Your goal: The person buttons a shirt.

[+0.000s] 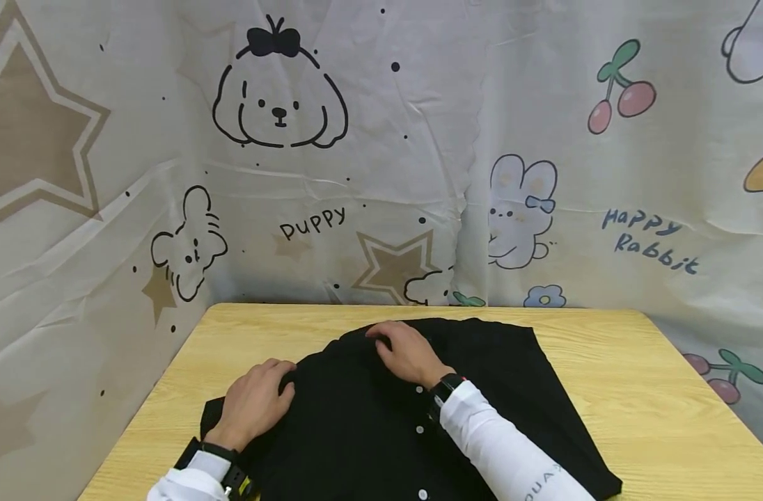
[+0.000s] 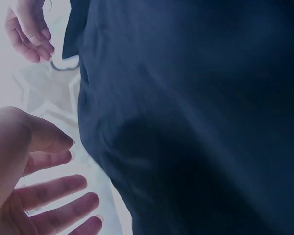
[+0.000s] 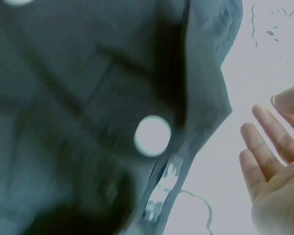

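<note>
A black button-up shirt (image 1: 356,417) lies spread on the wooden table, its white buttons (image 1: 420,430) running down the front. At the garment's left edge is my left hand (image 1: 253,403), fingers loosely bent; the left wrist view shows those fingers (image 2: 59,188) apart and holding nothing. My right hand (image 1: 409,351) is over the upper part of the shirt, near the collar end. In the right wrist view its fingers (image 3: 264,152) are extended beside the black cloth and grip nothing. Whether either hand touches the cloth cannot be made out.
The light wooden table (image 1: 607,376) extends to both sides of the shirt. Behind it hangs a pale curtain (image 1: 381,160) printed with cartoon animals, stars and cherries. Both forearms wear white sleeves (image 1: 507,442) and dark wristbands (image 1: 447,386).
</note>
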Demonstrator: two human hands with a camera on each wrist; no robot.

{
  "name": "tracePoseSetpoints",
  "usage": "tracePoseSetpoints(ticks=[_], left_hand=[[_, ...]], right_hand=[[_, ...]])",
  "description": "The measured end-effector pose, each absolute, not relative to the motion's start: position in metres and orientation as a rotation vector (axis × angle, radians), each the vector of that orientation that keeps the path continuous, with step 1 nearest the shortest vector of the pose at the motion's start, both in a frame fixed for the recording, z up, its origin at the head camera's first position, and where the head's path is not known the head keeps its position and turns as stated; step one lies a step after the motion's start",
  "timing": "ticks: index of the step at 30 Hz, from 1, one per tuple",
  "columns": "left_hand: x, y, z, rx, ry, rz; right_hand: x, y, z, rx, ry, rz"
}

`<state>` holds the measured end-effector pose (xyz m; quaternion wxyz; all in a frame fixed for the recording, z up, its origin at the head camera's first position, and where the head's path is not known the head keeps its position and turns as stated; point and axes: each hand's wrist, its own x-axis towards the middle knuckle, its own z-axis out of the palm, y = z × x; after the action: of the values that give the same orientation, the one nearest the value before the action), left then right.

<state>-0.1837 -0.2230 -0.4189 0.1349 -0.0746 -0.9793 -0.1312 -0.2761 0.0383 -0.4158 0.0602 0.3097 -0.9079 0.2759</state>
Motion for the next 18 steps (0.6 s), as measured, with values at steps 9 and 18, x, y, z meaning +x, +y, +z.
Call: tracePoseSetpoints(ticks=[9, 18], left_hand=[[-0.205, -0.176, -0.418, -0.369, -2.839, -0.398], [-0.218, -0.128, -0.419, -0.500, -2.760, -0.430]], right_hand=[[-0.277, 0.092, -0.418, 0.755, -2.746, 0.849], [-0.276, 0.139, -0.427, 0.553, -2.771, 0.880]])
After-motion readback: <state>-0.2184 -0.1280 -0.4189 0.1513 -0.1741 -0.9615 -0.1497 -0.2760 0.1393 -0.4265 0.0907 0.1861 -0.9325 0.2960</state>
